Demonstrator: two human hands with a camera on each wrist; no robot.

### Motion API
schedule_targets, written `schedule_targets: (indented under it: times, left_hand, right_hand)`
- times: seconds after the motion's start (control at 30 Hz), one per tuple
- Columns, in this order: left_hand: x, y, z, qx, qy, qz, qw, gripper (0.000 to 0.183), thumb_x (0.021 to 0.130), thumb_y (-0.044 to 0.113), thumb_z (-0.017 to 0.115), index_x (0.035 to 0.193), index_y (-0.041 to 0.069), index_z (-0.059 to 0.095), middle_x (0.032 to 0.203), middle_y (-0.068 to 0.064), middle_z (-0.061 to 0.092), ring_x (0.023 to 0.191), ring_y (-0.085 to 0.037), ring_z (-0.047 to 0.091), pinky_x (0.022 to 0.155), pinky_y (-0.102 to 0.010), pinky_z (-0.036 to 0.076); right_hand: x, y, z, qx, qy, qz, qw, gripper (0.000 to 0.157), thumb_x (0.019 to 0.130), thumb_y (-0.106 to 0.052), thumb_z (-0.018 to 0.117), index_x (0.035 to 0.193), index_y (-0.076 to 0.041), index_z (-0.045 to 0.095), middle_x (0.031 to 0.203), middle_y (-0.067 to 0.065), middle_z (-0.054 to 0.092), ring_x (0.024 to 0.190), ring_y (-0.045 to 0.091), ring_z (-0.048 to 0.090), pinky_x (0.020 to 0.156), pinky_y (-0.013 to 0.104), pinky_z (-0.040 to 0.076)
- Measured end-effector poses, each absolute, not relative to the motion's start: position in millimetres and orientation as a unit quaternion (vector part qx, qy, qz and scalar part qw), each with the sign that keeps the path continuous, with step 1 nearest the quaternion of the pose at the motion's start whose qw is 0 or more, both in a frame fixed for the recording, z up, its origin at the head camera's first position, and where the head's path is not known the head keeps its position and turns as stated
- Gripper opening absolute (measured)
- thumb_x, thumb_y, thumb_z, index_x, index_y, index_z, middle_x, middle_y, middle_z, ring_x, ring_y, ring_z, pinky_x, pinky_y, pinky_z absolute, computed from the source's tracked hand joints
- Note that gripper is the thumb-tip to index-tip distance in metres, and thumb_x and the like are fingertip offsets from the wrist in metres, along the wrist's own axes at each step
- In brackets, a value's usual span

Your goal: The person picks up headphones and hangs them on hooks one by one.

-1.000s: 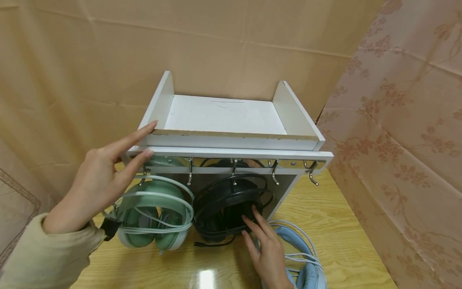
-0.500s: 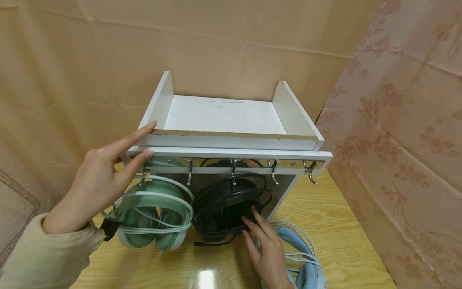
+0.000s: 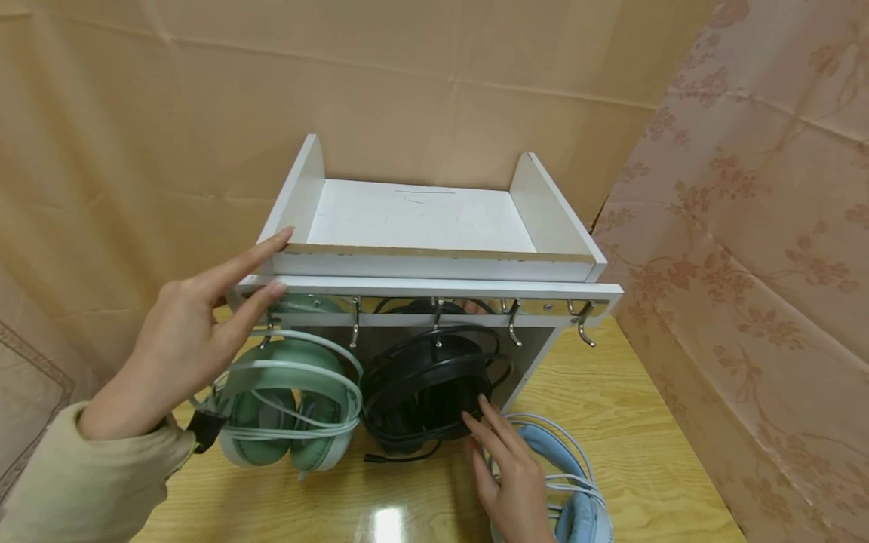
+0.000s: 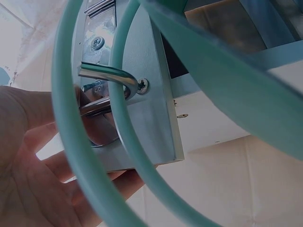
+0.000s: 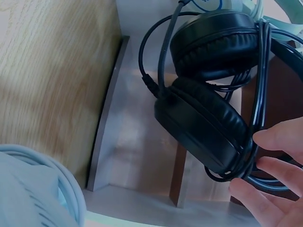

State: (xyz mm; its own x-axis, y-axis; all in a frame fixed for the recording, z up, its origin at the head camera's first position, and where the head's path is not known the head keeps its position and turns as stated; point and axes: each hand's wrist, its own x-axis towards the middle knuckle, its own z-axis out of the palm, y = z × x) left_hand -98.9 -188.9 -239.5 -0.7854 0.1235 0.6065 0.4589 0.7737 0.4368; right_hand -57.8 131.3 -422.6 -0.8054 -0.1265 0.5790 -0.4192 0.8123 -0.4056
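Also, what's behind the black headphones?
The white rack: the right wrist view shows its frame and a divider behind the black headphones. What is directly behind the ear cups is covered.

Left grip [image 3: 179, 324] extends index finger [image 3: 241, 265], thumb [image 3: 253, 311] apart below; sleeved forearm [image 3: 88, 479] angles inward. Right grip [image 3: 509, 471] points forward, fingers [image 3: 500, 426] extended, slightly parted
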Motion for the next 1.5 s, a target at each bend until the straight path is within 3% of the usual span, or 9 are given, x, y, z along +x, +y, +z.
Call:
schedule_targets:
  times: [0.2, 0.47, 1.0, 1.5]
  left_hand:
    - [-99, -189, -240, -0.165, -0.894, -0.300, 0.287, 0.054, 0.086, 0.016, 0.066, 0.134, 0.035, 0.048, 0.055, 0.002, 0.046, 0.038, 0.001, 0.027, 0.038, -0.019, 0.025]
    - [-99, -188, -240, -0.164, -0.894, -0.301, 0.289, 0.055, 0.086, 0.016, 0.067, 0.134, 0.035, 0.049, 0.056, 0.003, 0.049, 0.039, 0.001, 0.028, 0.039, -0.019, 0.025]
    - [-99, -188, -240, -0.166, -0.893, -0.299, 0.292, 0.055, 0.085, 0.015, 0.067, 0.134, 0.035, 0.049, 0.057, 0.003, 0.050, 0.038, 0.001, 0.028, 0.038, -0.019, 0.025]
    - [-99, -188, -240, -0.166, -0.895, -0.298, 0.288, 0.055, 0.086, 0.016, 0.066, 0.134, 0.035, 0.048, 0.056, 0.002, 0.047, 0.038, 0.000, 0.026, 0.037, -0.020, 0.024]
  right_hand:
    - [-53, 135, -419, 0.135, -0.920, 0.260, 0.261, 0.043, 0.075, -0.007, 0.076, 0.114, -0.022, 0.067, 0.130, -0.002, 0.056, 0.110, 0.019, 0.061, 0.071, 0.029, 0.055]
    - [-47, 144, -412, 0.104, -0.942, 0.250, 0.198, 0.040, 0.080, -0.019, 0.073, 0.119, -0.027, 0.064, 0.131, -0.005, 0.055, 0.119, 0.022, 0.054, 0.084, 0.042, 0.052]
    - [-43, 163, -412, 0.091, -0.950, 0.265, 0.136, 0.038, 0.082, -0.023, 0.071, 0.119, -0.023, 0.064, 0.127, 0.002, 0.059, 0.122, 0.034, 0.050, 0.088, 0.053, 0.047]
    - [-37, 180, -416, 0.062, -0.959, 0.267, 0.071, 0.048, 0.083, -0.023, 0.070, 0.128, -0.016, 0.057, 0.131, 0.013, 0.054, 0.126, 0.045, 0.041, 0.091, 0.063, 0.040]
